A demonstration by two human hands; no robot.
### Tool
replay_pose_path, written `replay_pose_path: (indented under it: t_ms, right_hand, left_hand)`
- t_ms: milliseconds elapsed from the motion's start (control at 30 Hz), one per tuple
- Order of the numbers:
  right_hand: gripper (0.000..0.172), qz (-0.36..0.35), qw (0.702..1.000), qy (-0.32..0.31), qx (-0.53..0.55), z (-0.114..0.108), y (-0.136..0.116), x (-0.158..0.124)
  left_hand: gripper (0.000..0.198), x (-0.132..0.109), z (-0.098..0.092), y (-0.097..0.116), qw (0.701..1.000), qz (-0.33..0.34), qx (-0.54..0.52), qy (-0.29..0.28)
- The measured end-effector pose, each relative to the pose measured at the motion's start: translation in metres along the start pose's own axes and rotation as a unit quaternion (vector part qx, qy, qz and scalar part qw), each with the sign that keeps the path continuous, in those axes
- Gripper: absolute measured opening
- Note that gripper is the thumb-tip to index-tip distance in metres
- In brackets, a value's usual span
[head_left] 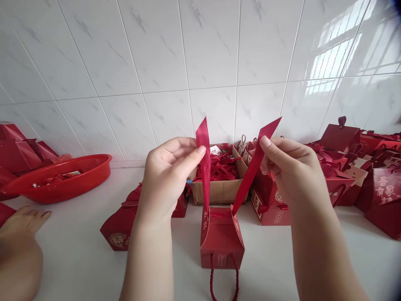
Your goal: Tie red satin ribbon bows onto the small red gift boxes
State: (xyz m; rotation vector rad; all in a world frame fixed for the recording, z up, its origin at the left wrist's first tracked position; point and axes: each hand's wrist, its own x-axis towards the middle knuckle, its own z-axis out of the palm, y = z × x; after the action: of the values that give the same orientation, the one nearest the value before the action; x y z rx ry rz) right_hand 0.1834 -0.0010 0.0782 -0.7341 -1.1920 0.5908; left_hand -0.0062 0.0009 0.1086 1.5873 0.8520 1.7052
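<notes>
Fingers [190,161] high; ribbon tails [249,177] apart

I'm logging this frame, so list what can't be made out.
Head view:
Inside the small red cardboard box: hidden by its walls.
Its pale front print: too small.
Maroon cardboard box: partly behind left arm.
Red piece by another person's hand: cut by left edge.

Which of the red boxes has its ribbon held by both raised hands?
The red box at front centre, with the twisted cord handle: its ribbon ends are pinched in the left hand and right hand. Neither hand holds another box.
</notes>
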Motion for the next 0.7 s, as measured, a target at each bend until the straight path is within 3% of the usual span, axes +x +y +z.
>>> replay_pose_path:
  t_ms: [367, 700]
  right_hand:
    - [0.007, -0.031, 0.998, 0.022, 0.040, 0.002, -0.003, -0.002]
    - [0.004, -0.053, 0.997, 0.044, 0.028, 0.002, -0.005, -0.002]
  left_hand:
    - [0.007, -0.002, -0.001, -0.007, 0.994, 0.102, 0.010, 0.027]
    - [0.007, -0.002, -0.009, -0.009, 0.993, 0.120, 0.017, 0.009]
